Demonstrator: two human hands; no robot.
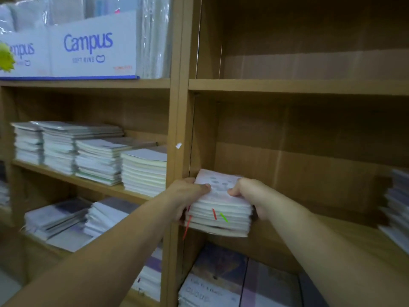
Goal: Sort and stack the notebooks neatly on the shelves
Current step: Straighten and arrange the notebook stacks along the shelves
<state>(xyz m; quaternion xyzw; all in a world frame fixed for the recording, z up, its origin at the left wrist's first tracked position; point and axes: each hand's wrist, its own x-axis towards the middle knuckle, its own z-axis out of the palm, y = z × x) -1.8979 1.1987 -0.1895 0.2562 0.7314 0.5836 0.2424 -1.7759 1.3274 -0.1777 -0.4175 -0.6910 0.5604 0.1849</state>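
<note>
At ten o'clock, white cardboard boxes [88,52] printed "Campus" in blue are set on the top board of a brown wood-grain shelf unit [177,107], with glossy plastic-wrapped packs behind them. At nine o'clock, four flat pale notebook stacks [97,160] are laid side by side, stepping down in height. Looser, slanted piles [66,218] are seen at eight o'clock.

Just right of centre, a thick stack of soft-covered notebooks [221,209] is gripped from both sides. The left hand [188,196] is curled round its left edge and the right hand [247,196] round its right edge, each thumb pressed on the pale, faintly spotted top cover. Short red and green marks are seen on the cream page edges. The stack is held at the left end of the right bay's middle shelf [332,231]; whether it rests on the board cannot be told.

At three o'clock a blurred stack [396,207] is seen, and at six o'clock purple-toned covers [221,280] lie below.
</note>
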